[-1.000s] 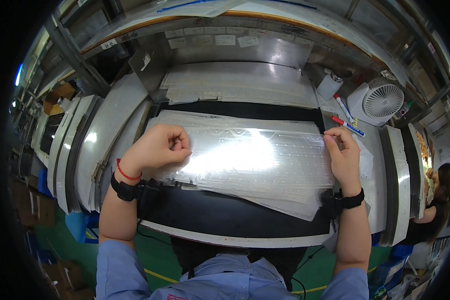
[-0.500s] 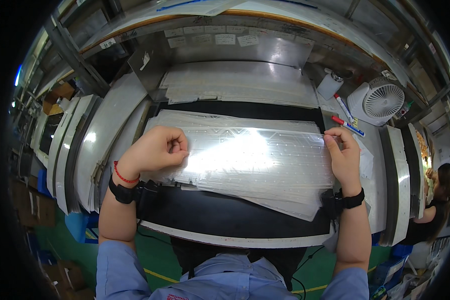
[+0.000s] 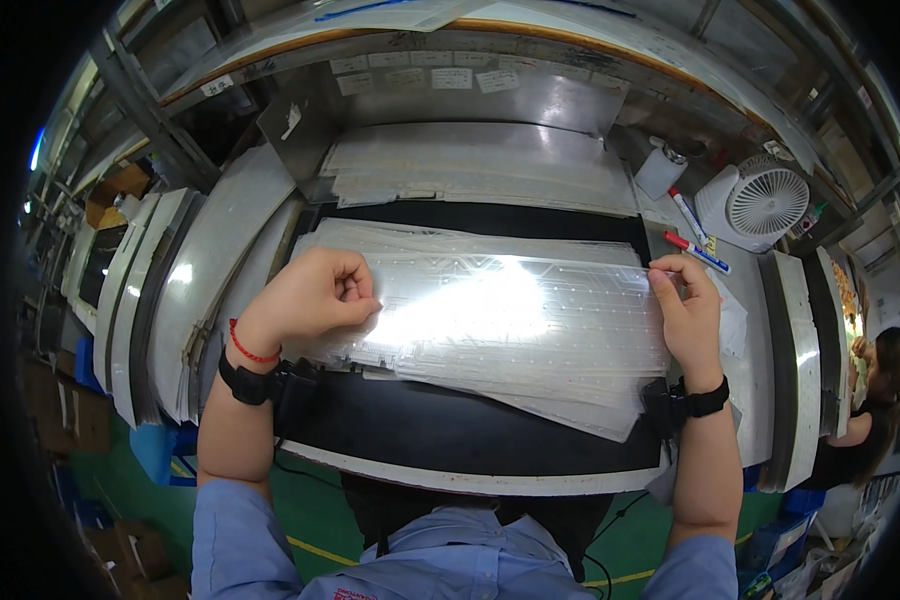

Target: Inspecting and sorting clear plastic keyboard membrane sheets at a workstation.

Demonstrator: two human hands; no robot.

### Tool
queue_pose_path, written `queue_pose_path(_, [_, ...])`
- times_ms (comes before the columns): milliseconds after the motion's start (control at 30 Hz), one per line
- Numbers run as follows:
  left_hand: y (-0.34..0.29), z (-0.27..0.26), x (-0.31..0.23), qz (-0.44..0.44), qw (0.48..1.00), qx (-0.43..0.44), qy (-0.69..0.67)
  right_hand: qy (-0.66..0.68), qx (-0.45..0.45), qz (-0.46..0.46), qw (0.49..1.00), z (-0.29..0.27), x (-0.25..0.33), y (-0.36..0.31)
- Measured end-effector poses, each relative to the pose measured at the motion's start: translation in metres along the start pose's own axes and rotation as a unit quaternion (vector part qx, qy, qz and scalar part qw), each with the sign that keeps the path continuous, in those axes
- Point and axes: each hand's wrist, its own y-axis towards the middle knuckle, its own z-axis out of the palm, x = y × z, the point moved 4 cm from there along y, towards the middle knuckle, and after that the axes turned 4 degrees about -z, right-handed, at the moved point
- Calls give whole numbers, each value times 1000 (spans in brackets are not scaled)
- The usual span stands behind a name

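- The wide translucent plastic sheet (image 3: 500,320), faintly patterned with lines and dots, lies across the black work mat (image 3: 450,440) in the middle of the bench, topmost on a loose stack of like sheets.
- The left hand (image 3: 315,295) is curled into a fist, knuckles pressing the sheet's left end.
- The right hand (image 3: 685,315) pinches the sheet's far right corner between thumb and fingertips.
- By the look of it, the sheet is being held flat while that corner is worked; a steady left hand and a gentle pull seem called for.
- A small white desk fan (image 3: 760,200) and red-and-blue marker pens (image 3: 695,250) sit far right.
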Motion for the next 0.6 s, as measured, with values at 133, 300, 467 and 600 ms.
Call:
queue_pose_path(133, [0, 1, 0, 15, 1000, 5, 2, -4, 0, 6, 1000, 0, 0, 0])
queue_pose_path(300, [0, 0, -1, 4, 1000, 5, 5, -4, -3, -1, 1000, 0, 0, 0])
queue_pose_path(467, [0, 1, 1, 1, 1000, -7, 2, -10, -1, 1, 1000, 1, 0, 0])
queue_pose_path(600, [-1, -1, 0, -1, 1000, 16, -19, -12, -3, -4, 1000, 0, 1, 0])
